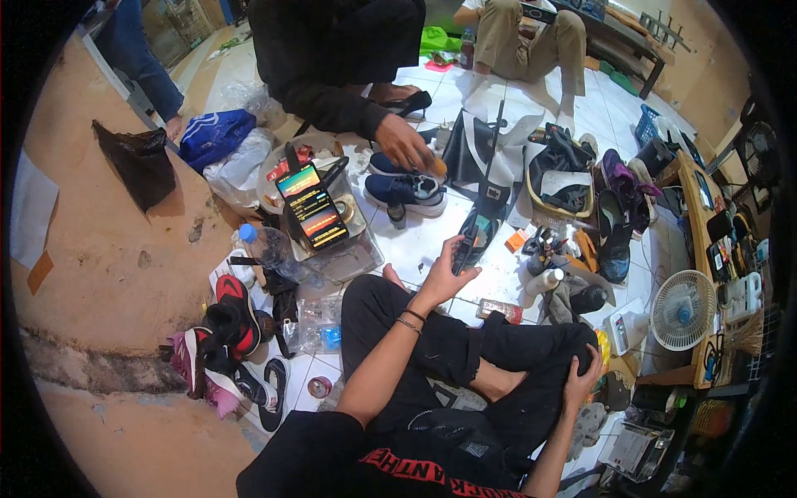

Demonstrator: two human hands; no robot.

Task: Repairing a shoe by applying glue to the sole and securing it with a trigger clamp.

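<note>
My left hand (450,270) is closed around the near end of a long black piece (481,220) that narrows to a thin strap at its far end. Its exact kind is hard to make out. My right hand (584,375) rests on my bent knee, its fingers apart and nothing in them. Beyond my left hand, a pair of navy sneakers (407,189) with white soles sits on the tiles beside a small dark bottle (397,216). Over the sneakers, another person's hand (404,143) holds a small brownish thing, perhaps a brush or sponge.
A phone (312,206) leans on a clear plastic box (353,249) at left, near a blue-capped bottle (274,251). Red and black shoes (237,307) lie lower left. Rightward are a basket (535,207), a white bottle (544,282), a can (501,311) and a fan (682,310).
</note>
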